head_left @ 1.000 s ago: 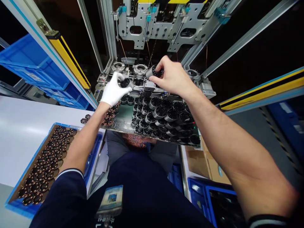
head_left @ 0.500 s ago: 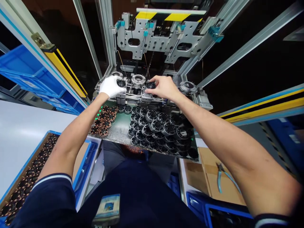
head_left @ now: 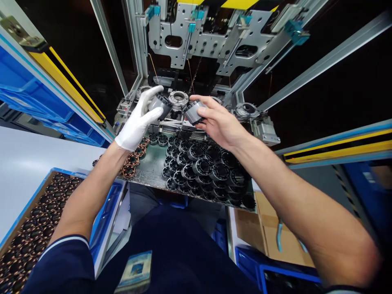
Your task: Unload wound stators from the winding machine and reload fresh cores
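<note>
My left hand, in a white glove, grips an unwound stator core with grey sides and black slotted ends, thumb and fingers on opposite sides. A like stator core is pinched in my bare right hand. Both cores are tilted and apart, held in front of the machine's row of round metal fixtures. Below, on the green work surface, stand rows of stacked unwound cores. Several copper-wound stators lie to the left, partly behind my left forearm.
A blue-rimmed tray of wound stators is at lower left, beside stacked blue crates. Overhead hangs a metal machine head. Frame posts with yellow bars flank both sides. Pliers lie on cardboard at right.
Both cores, upright at the fixtures before, are now tilted in my hands and nearer to me, their grey sides showing. My view has dipped slightly, and the machine head sits higher in it.
</note>
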The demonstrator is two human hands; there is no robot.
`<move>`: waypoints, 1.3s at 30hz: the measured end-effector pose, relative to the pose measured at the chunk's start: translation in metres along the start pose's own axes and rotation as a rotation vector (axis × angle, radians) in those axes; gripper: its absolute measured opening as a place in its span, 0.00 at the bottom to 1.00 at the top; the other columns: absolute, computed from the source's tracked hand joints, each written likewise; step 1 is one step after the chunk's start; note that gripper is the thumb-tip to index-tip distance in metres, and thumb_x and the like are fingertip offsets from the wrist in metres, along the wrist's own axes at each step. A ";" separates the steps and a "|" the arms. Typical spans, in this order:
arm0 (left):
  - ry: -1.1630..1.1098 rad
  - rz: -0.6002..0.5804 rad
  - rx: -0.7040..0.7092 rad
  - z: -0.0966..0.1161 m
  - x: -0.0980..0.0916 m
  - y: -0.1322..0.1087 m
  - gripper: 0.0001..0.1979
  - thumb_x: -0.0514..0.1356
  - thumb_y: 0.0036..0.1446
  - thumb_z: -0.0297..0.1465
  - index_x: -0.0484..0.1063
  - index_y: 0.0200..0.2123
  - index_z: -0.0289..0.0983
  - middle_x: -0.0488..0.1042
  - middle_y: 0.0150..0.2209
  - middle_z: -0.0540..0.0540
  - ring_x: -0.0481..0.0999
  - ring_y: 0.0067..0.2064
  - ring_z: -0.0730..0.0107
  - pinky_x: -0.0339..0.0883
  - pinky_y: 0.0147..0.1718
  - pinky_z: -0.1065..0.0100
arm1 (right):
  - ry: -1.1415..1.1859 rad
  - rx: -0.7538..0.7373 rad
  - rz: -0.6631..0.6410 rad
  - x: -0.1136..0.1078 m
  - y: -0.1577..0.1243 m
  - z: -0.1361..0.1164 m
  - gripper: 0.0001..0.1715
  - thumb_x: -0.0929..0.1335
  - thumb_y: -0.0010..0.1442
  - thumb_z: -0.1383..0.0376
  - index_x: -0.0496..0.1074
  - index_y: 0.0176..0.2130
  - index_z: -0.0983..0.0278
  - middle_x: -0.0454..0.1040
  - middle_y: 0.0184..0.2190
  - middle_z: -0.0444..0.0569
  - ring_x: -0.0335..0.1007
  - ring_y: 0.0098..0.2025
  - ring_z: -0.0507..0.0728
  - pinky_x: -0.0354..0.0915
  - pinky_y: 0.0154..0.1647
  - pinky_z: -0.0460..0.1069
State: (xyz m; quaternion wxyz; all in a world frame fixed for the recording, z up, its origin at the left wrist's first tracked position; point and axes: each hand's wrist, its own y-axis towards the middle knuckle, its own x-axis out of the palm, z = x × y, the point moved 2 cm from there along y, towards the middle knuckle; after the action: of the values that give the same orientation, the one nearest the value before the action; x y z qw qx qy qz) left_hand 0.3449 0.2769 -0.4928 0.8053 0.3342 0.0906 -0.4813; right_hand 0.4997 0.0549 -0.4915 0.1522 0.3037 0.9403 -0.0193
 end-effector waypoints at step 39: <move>-0.238 -0.013 0.028 0.038 0.002 -0.034 0.29 0.68 0.70 0.60 0.73 0.63 0.51 0.77 0.65 0.44 0.79 0.69 0.46 0.78 0.66 0.43 | 0.232 -0.128 0.005 0.018 -0.043 -0.038 0.33 0.84 0.61 0.46 0.75 0.57 0.52 0.80 0.48 0.50 0.83 0.51 0.65 0.85 0.49 0.60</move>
State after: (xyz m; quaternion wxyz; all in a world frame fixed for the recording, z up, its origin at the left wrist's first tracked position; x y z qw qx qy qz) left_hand 0.3107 0.2412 -0.4803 0.8025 0.2852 -0.0100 -0.5241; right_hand 0.4504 0.0354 -0.4632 0.0615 0.2958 0.9502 0.0766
